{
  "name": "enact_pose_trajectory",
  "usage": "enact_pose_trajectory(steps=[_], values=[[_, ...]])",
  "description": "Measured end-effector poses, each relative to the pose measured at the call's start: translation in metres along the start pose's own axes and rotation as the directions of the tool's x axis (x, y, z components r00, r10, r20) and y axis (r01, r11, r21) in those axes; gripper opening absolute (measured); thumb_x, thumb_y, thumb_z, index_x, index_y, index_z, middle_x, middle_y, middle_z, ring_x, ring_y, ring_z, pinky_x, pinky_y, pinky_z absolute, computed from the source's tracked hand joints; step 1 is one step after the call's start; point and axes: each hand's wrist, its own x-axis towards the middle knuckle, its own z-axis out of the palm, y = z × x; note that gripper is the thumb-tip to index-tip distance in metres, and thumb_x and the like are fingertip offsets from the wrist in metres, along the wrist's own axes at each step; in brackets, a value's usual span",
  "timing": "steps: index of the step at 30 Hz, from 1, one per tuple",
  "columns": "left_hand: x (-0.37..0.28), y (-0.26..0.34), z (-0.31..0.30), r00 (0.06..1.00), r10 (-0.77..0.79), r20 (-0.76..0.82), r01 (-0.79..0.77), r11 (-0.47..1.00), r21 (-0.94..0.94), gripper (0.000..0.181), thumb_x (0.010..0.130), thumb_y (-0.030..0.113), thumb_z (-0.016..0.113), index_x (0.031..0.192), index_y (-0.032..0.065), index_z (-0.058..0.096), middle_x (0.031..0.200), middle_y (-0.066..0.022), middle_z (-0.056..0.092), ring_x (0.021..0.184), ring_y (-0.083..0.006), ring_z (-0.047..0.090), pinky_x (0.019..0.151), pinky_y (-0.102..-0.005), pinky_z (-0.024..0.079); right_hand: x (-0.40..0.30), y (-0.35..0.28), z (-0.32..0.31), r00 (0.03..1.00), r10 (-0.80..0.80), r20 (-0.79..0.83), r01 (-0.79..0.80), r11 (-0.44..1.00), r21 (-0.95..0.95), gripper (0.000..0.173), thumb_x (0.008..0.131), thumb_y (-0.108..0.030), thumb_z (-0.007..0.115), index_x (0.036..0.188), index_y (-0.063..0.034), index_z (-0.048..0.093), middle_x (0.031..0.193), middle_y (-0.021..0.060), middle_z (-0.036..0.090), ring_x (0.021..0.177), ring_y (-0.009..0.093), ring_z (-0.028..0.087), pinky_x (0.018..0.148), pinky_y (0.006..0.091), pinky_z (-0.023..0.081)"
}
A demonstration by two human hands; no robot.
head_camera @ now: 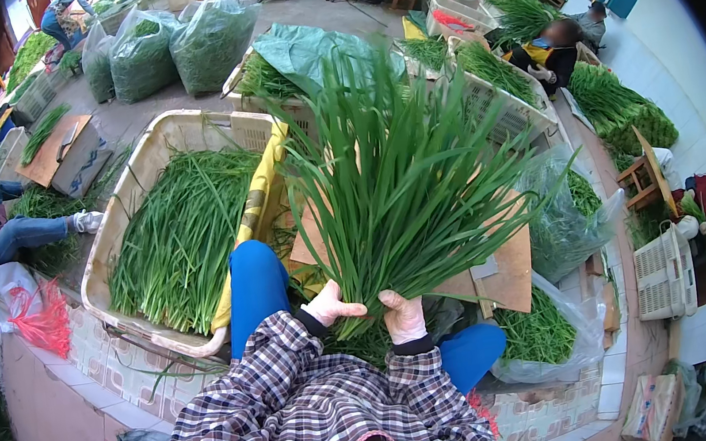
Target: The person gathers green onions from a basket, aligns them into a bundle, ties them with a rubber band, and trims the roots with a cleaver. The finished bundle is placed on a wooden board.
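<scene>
A large fanned bunch of garlic chives (390,195) stands upright before me, its pale stem ends low near my lap. Around the stems on the left side is my left hand (331,305), thumb laid across them. My right hand (404,315) grips the same bunch from the right, thumb up. Both hands wear thin, light gloves. Behind the leaves, a wooden board (509,267) is partly covered. Left of my knee, a white plastic crate (145,141) holds a thick layer of chives (189,242), with yellow sheeting (261,185) draped over its near side.
Clear plastic bags of greens (535,330) stand at my right. Beyond are more crates (499,107), a green tarp (317,51) and several large filled bags (147,53). A seated person's leg (34,236) reaches in from the left. Red ties (42,321) hang beside a white bag.
</scene>
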Motion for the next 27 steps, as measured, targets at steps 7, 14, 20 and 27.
enact_pose_trajectory(steps=[7, 14, 20, 27], values=[[0.001, -0.005, -0.010, 0.998, -0.054, -0.028, 0.050, 0.988, -0.148, 0.098, 0.061, 0.017, 0.090, 0.141, 0.0074, 0.035, 0.132, -0.0064, 0.050, 0.121, -0.0220, 0.048, 0.102, -0.0371, 0.039, 0.010, -0.004, 0.012, 0.999, 0.043, -0.030, -0.045, 0.997, -0.061, 0.073, 0.066, -0.006, 0.085, 0.129, -0.0056, 0.050, 0.121, 0.0032, 0.059, 0.110, 0.021, 0.057, 0.097, 0.0358, 0.046], [-0.002, 0.013, -0.010, 0.998, -0.034, -0.060, 0.037, 0.998, 0.049, 0.098, 0.061, 0.023, 0.092, 0.140, 0.0057, 0.037, 0.134, -0.0072, 0.050, 0.123, -0.0218, 0.045, 0.105, -0.0384, 0.036, 0.025, -0.003, 0.020, 0.998, 0.059, 0.010, -0.058, 0.997, -0.057, 0.071, 0.066, -0.007, 0.085, 0.129, -0.0051, 0.050, 0.119, 0.0032, 0.059, 0.107, 0.020, 0.057, 0.096, 0.0347, 0.047], [-0.004, 0.027, 0.006, 0.987, 0.098, -0.127, -0.087, 0.992, 0.089, 0.103, 0.057, 0.019, 0.093, 0.141, 0.0057, 0.035, 0.135, -0.0081, 0.048, 0.126, -0.0223, 0.044, 0.106, -0.0384, 0.035, 0.020, -0.004, 0.024, 0.986, 0.162, 0.026, -0.156, 0.975, -0.161, 0.069, 0.070, -0.008, 0.083, 0.130, -0.0058, 0.049, 0.119, 0.0027, 0.057, 0.109, 0.019, 0.054, 0.098, 0.0339, 0.043], [-0.010, 0.025, -0.001, 0.985, 0.119, -0.123, -0.102, 0.985, 0.140, 0.098, 0.059, 0.013, 0.090, 0.140, 0.0054, 0.035, 0.133, -0.0084, 0.049, 0.124, -0.0224, 0.045, 0.105, -0.0383, 0.035, 0.038, -0.124, -0.070, 0.843, 0.327, 0.427, 0.346, 0.278, -0.896, 0.014, 0.081, -0.014, 0.074, 0.086, -0.0018, 0.069, 0.085, 0.0070, 0.069, 0.072, 0.014, 0.062, 0.070, 0.0282, 0.052]])
